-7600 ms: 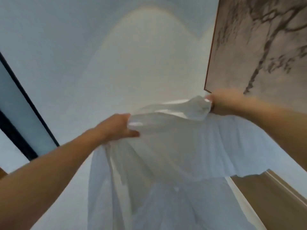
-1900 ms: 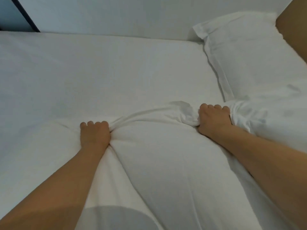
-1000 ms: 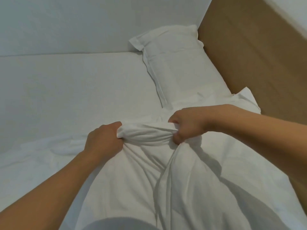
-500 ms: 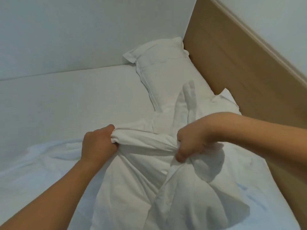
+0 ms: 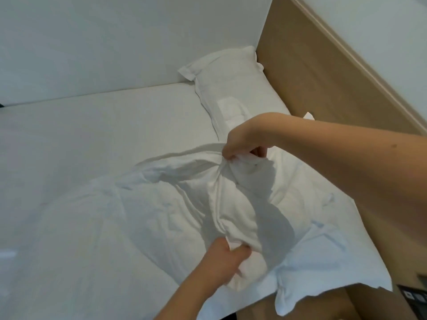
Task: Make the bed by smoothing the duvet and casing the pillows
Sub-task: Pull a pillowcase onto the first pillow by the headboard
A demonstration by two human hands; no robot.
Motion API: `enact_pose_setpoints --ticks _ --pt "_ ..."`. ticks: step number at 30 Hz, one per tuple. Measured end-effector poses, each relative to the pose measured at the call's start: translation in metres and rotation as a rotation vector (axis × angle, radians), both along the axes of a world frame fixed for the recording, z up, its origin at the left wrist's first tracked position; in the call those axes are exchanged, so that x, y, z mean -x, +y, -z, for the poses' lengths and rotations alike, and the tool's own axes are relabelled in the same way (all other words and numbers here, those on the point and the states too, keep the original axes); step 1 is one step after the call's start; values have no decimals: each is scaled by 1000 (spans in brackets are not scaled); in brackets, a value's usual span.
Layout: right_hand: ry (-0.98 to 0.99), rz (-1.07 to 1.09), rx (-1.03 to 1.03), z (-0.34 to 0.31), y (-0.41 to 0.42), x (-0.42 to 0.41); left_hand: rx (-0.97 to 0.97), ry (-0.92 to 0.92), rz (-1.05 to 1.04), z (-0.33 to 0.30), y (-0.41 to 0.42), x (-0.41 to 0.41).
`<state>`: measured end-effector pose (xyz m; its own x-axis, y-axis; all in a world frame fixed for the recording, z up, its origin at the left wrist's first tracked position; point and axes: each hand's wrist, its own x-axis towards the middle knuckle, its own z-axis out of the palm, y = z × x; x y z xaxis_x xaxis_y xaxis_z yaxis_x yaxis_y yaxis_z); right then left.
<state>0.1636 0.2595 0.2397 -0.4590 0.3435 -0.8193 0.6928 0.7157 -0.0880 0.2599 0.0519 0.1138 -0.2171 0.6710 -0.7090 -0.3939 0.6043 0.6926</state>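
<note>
Casing stalled mid-stuff: pillow (image 5: 233,218) lay bunched on the bed (image 5: 80,146) near the headboard (image 5: 307,84). Right hand (image 5: 242,144) pinched the case (image 5: 323,239) edge, left hand (image 5: 226,262) gripped the lower fold. Risk: pinch slips, filling bunches.

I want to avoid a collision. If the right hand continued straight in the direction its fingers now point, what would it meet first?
The right hand points downward, pinching the crumpled white pillowcase. It would probably press first into that fabric and the pillow beneath, though depth is unclear.
</note>
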Motion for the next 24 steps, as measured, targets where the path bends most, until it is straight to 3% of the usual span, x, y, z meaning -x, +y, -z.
enact_pose_setpoints --ticks 2,4,7,9,11,13,16,18,22,24 --pt "-78 -15 1 12 6 -10 -20 -93 -196 -12 6 2" --pt "-216 -125 -137 24 19 -25 -37 -88 -349 -29 6 14" --pt "-166 -330 -436 46 54 -59 -65 -10 -448 -55 -1 33" --pt "-114 -400 -446 45 66 -76 -116 69 -460 -73 -2 49" --pt "4 -342 -366 40 73 -76 -113 318 -482 -88 2 66" --pt "205 -122 -245 19 77 -67 -47 595 -457 -99 8 81" --pt "402 188 -67 -40 87 -48 -30 815 -168 -126 23 81" --pt "438 301 81 -81 86 -36 -95 797 -35 -136 45 79" --pt "459 474 437 -120 72 -26 -296 392 -203 -128 101 108" --pt "484 517 500 -121 73 -32 -241 409 -177 -125 120 113"
